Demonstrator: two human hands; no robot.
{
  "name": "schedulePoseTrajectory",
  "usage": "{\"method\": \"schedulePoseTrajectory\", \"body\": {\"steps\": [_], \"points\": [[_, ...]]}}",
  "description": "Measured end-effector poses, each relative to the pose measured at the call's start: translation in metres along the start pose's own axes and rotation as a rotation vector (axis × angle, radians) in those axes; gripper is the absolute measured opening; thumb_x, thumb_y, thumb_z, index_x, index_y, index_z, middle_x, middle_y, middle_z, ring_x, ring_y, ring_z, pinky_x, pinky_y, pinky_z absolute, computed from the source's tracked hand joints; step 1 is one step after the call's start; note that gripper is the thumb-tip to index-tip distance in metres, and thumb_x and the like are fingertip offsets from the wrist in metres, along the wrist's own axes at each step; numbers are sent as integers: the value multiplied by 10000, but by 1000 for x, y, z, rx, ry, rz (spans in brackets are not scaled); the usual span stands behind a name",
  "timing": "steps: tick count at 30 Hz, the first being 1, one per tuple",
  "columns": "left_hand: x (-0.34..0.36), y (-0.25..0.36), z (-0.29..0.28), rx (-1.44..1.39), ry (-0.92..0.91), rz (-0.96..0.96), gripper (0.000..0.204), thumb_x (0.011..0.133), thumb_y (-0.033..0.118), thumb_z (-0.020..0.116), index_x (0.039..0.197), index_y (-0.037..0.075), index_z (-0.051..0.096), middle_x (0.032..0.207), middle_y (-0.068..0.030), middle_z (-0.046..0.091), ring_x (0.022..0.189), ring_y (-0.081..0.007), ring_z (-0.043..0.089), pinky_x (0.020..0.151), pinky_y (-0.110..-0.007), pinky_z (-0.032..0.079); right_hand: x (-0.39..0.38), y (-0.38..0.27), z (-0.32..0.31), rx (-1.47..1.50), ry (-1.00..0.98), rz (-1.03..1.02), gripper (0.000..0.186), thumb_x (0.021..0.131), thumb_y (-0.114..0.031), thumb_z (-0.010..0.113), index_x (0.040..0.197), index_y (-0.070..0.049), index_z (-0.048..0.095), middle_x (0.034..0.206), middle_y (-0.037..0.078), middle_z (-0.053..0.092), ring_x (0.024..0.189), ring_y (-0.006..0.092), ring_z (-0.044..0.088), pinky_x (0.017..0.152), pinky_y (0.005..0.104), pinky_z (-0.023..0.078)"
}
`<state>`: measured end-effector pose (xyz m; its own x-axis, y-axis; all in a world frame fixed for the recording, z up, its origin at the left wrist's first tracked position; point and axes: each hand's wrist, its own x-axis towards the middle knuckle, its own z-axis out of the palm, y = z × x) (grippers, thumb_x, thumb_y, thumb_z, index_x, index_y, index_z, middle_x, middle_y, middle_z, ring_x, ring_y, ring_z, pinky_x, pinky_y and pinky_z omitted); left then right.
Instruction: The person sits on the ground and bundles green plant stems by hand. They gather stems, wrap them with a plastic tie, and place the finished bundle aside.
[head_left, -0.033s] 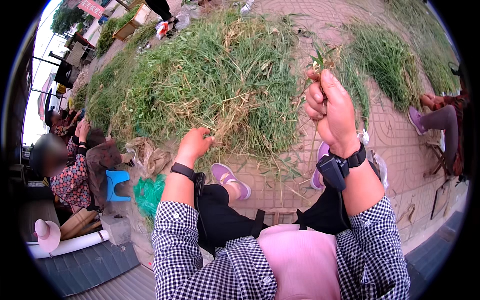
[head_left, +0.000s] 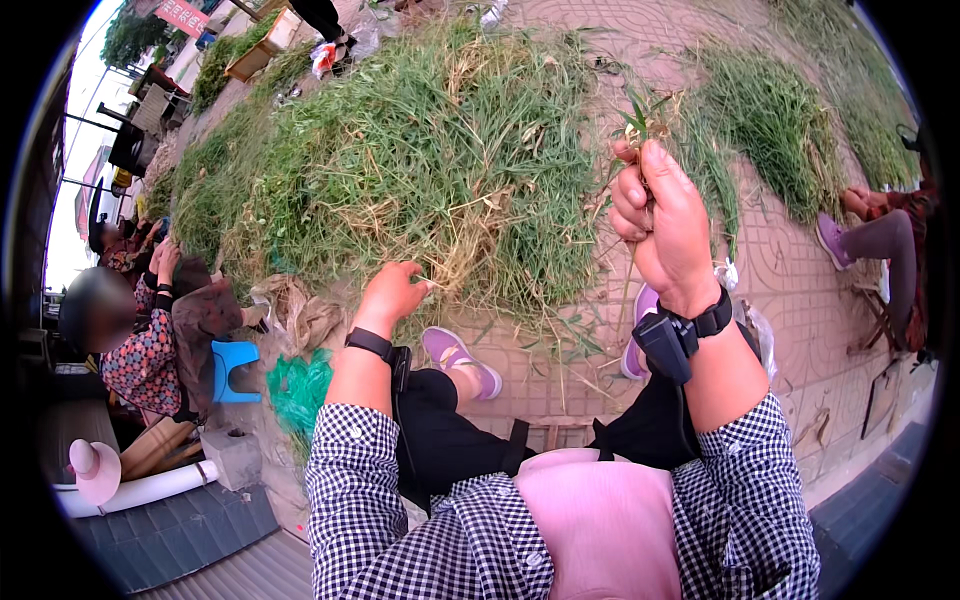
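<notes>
The person sits low on the paved ground (head_left: 800,260), knees apart, facing a large heap of cut grass (head_left: 420,170) that lies within arm's reach, so stalks can be pulled without getting up.

The right hand (head_left: 665,225) is raised in front of the chest with its grip pressed together around a small bunch of stalks (head_left: 640,120). The green tips stick up above the fist and a few thin stems hang below it. Holding the bunch upright and clear of the heap keeps the picked stalks apart from the loose ones and their ends roughly in line.

The left hand (head_left: 392,292) reaches down to the near edge of the heap, where the dry yellow straw (head_left: 460,250) is thickest. Its fingers curl into the tangle, and they look closed on a few strands, though the exact hold is hidden by the grass. A black wristband sits on each wrist.

A second, smaller pile of grass (head_left: 770,130) is spread on the pavement to the right, well apart from the big heap, and it looks like sorted material kept separate. Beside it another person's legs and purple shoe (head_left: 830,240) show. On the left, another seated person in a patterned top (head_left: 145,350) sits by a blue stool (head_left: 232,368), also close to the heap's edge. A green net (head_left: 300,390) lies near the left knee.
</notes>
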<state>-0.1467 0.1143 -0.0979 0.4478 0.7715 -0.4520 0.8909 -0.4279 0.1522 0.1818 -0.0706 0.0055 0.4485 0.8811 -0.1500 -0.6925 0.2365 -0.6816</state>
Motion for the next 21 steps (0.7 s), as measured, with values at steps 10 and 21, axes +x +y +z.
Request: {"method": "schedulePoseTrajectory", "body": {"steps": [10, 21], "points": [[49, 24, 34, -396, 311, -8, 181, 871, 198, 651, 931, 28, 654, 764, -114, 685, 693, -257, 657, 687, -375, 517, 0, -8, 1, -18, 40, -33, 317, 1041, -326, 465, 1108, -32, 559, 685, -31, 413, 531, 48, 280, 466, 218, 237], [65, 43, 123, -210, -107, -272, 417, 893, 342, 613, 1241, 112, 617, 1264, -168, 623, 1185, -345, 576, 1019, -471, 394, 5, -1, 6, -61, 65, 12, 322, 1039, -325, 469, 1106, -24, 560, 687, -32, 425, 526, 39, 287, 474, 214, 245]]}}
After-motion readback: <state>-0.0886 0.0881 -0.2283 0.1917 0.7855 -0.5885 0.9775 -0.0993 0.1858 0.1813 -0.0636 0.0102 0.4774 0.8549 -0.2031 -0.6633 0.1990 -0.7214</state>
